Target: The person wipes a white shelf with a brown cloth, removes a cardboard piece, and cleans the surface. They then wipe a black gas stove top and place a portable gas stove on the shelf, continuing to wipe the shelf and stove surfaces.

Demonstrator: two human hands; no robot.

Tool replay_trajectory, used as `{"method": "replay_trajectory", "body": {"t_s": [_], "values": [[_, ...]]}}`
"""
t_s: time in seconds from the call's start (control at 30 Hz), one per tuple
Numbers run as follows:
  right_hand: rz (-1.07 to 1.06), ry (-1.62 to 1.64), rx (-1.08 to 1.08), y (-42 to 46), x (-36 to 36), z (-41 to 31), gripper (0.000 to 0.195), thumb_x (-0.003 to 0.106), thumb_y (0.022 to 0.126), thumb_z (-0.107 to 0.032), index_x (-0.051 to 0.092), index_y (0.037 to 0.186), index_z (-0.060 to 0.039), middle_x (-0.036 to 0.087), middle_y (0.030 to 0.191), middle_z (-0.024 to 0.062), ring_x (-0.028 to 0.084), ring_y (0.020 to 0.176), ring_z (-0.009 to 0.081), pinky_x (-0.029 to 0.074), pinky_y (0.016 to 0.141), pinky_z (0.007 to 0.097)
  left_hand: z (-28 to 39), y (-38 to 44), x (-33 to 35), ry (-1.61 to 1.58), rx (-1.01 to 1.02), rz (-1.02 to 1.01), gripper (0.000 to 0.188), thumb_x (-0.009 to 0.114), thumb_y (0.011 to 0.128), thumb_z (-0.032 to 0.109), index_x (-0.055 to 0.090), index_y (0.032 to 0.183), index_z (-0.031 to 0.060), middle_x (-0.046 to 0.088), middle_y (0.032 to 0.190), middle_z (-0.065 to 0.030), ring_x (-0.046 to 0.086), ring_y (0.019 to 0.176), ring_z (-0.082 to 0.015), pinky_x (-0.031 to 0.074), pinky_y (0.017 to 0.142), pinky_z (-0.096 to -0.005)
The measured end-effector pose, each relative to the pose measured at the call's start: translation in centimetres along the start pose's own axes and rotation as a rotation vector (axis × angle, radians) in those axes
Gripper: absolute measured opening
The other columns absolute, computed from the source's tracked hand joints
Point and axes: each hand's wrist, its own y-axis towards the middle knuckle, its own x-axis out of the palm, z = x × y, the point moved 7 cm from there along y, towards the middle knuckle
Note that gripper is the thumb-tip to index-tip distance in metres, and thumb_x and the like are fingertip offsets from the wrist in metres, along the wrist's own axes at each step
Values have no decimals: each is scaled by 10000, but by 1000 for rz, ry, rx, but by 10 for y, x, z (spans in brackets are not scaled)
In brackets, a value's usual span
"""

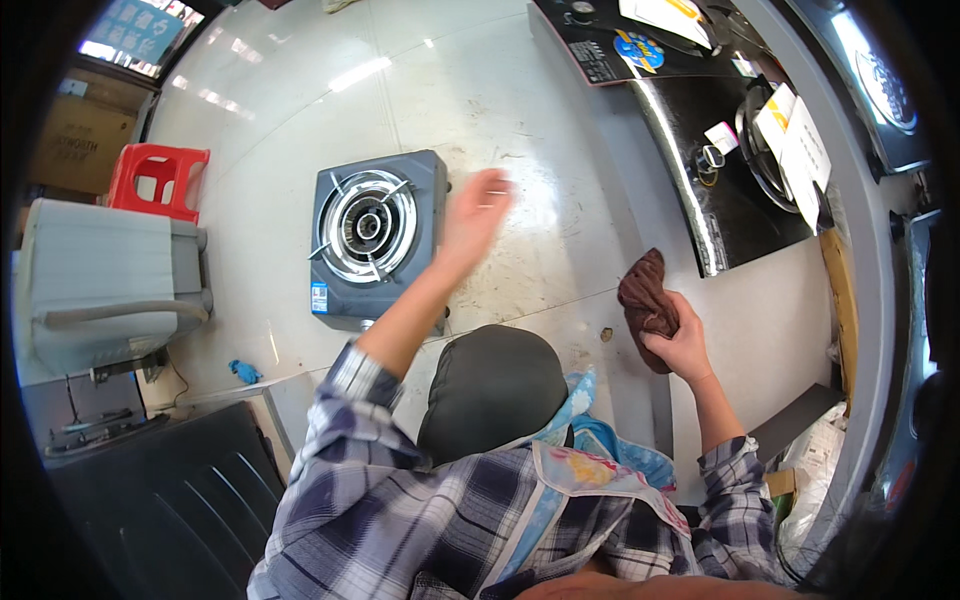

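Observation:
My right hand grips a bunched brown cloth, held out to the right over the floor near a glass-topped cooktop. The cloth hangs partly above and partly below my fingers. My left hand is raised just right of a single-burner gas stove and is blurred. I see nothing in it, and its fingers look slightly apart. Whether it touches the stove's side is unclear. The dark grey stove lies burner-up on the floor, with a shiny round drip ring, a pan support and a blue-white sticker.
Black glass cooktops stand along the right, with cards and papers on them. At left are a red plastic stool, a pale grey appliance and cardboard boxes. A blue crumpled scrap lies on the tiled floor.

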Motion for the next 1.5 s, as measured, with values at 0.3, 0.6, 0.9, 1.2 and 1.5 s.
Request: {"method": "replay_trajectory", "body": {"t_s": [0.3, 0.6, 0.9, 1.2, 1.5], "values": [[-272, 465, 133, 26, 15, -19, 710, 758, 739, -245, 525, 1350, 30, 629, 1252, 132, 611, 1142, 216, 469, 1031, 360, -122, -159, -355, 611, -375, 1079, 634, 677, 893, 381, 525, 1299, -82, 593, 1199, -195, 604, 1040, -275, 476, 937, -391], [-344, 931, 363, 31, 53, -21, 703, 650, 875, -405, 494, 1381, 57, 614, 1304, 180, 616, 1173, 262, 491, 1031, 380, -185, -116, -387, 140, -838, 609, 806, 437, 961, 660, 457, 1459, 26, 591, 1304, -160, 551, 1157, -288, 369, 1009, -545], [-659, 1012, 447, 82, 185, -39, 533, 622, 904, -256, 545, 1332, 52, 647, 1248, 173, 641, 1113, 255, 513, 995, 386, -229, -79, -369, -304, -746, 271, 673, 442, 1026, 563, 481, 1465, 54, 567, 1428, -82, 555, 1279, -219, 425, 1098, -364], [-670, 945, 564, 127, 313, -41, 580, 630, 917, -252, 461, 1415, -7, 558, 1370, 145, 549, 1238, 241, 466, 1042, 386, -233, -92, -370, -402, -851, 187, 749, 457, 983, 651, 433, 1501, 110, 557, 1432, -102, 595, 1229, -254, 482, 1041, -390], [-868, 1172, 772, 126, 328, -31, 503, 610, 941, -459, 638, 1217, -40, 691, 1186, 168, 677, 1053, 273, 538, 915, 395, -209, -95, -345, -461, -858, 75, 780, 442, 976, 674, 456, 1468, 69, 559, 1426, -114, 579, 1243, -264, 477, 1059, -419]]}}
